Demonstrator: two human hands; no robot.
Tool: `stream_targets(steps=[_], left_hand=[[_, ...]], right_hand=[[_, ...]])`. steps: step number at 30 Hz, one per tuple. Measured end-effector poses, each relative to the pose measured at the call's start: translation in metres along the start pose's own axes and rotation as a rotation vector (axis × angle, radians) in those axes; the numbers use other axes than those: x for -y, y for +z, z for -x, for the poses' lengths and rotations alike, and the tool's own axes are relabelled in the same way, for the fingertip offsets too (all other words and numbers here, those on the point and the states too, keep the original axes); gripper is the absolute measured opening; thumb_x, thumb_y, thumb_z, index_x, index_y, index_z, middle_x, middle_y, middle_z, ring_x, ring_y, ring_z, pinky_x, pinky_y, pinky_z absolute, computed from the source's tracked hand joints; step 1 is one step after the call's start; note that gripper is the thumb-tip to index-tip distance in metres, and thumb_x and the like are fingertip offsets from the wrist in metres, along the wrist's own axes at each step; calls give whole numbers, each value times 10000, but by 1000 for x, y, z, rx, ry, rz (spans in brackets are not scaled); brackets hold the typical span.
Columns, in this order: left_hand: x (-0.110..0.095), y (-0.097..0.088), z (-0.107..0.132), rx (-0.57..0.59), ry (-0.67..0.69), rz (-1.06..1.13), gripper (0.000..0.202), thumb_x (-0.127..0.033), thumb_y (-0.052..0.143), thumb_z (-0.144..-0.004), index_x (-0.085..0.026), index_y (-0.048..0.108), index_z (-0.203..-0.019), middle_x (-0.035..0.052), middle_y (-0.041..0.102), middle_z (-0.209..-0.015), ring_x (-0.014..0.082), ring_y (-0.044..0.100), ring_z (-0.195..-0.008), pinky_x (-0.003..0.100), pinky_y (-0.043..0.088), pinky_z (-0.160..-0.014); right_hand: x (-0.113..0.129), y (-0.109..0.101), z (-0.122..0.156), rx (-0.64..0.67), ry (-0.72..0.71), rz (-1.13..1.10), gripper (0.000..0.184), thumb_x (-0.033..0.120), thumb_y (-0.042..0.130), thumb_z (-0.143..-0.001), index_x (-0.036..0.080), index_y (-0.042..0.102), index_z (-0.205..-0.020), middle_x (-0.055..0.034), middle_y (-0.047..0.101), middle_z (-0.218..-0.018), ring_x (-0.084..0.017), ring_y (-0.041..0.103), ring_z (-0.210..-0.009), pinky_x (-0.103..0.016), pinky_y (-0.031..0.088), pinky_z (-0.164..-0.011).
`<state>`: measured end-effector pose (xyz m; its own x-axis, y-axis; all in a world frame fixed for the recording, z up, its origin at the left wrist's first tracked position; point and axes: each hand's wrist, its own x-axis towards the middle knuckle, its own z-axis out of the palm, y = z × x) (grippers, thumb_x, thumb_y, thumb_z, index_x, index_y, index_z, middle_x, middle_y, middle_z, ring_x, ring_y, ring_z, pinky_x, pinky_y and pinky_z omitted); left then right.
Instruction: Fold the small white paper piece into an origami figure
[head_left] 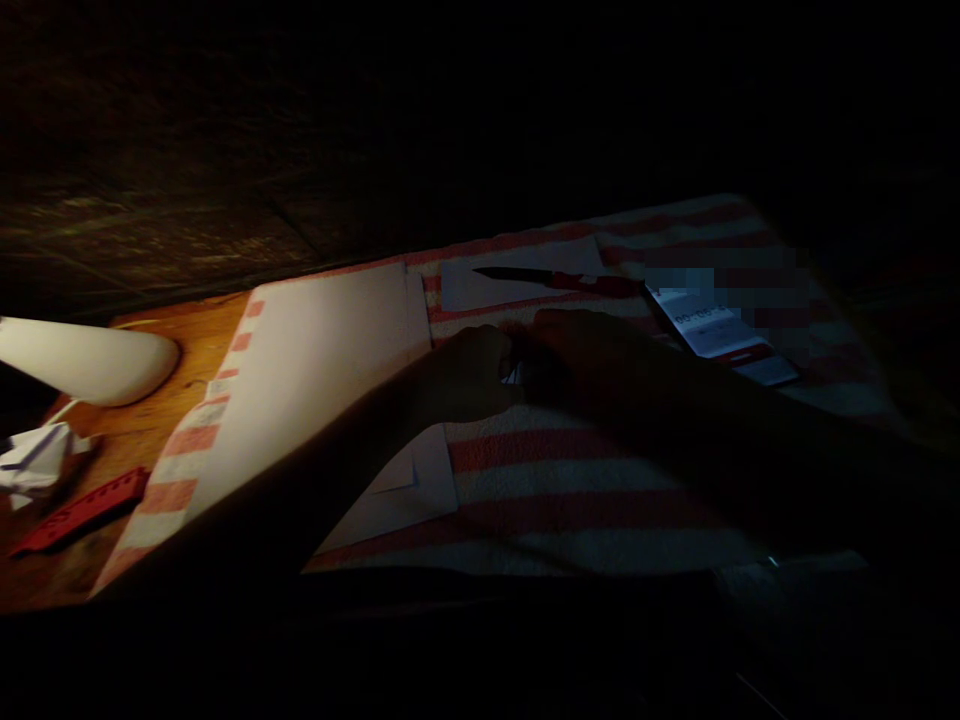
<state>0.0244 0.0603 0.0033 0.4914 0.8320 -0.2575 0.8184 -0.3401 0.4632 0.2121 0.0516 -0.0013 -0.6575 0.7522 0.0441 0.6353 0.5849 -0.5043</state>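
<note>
My left hand (476, 370) is closed, its fingers curled, over the middle of a striped cloth (540, 508). Right against it is my right hand (556, 350), also closed and mostly in deep shadow. A small pale bit of something (514, 375) shows between the two hands, too dark and too small to name. Left of the hands lies a large white sheet of paper (315, 350). Smaller paper pieces (409, 495) lie below my left wrist. Beyond the hands, a knife (555, 278) with a dark blade and reddish handle rests partly on a paper strip (469, 290).
A lit phone (724, 330) with timer digits lies at the right. At the left are a white lamp (97, 362), crumpled paper (36, 462) and a red notched object (84, 510) on the wooden table (202, 325). A dark wall (187, 220) stands behind.
</note>
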Motion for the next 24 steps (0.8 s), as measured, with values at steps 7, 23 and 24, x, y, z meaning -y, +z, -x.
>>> stream_targets(steps=[7,23,24], left_hand=[[0,-1,-6,48,103,50,166,-243,693,-749,-202,715,-908,42,710,-851,179,616,-722,271,426,-628],[13,-5,-11,64,123,56,182,-293,761,-667,-191,611,-674,-20,582,-612,134,515,-583,246,339,-537],[14,-6,-12,68,107,47,210,-301,767,-662,-189,590,-649,-26,565,-596,127,497,-563,243,326,-525]], right_hand=[[-2,-5,-7,58,-34,-124,180,291,620,-896,243,692,-1054,-74,749,-1035,-239,690,-864,-325,451,-696],[-12,-6,-12,72,-46,-108,138,189,649,-846,208,731,-956,-79,765,-1045,-225,688,-903,-298,468,-766],[-12,-6,-13,65,-50,-113,137,177,641,-845,205,733,-941,-74,768,-1028,-218,689,-890,-291,466,-757]])
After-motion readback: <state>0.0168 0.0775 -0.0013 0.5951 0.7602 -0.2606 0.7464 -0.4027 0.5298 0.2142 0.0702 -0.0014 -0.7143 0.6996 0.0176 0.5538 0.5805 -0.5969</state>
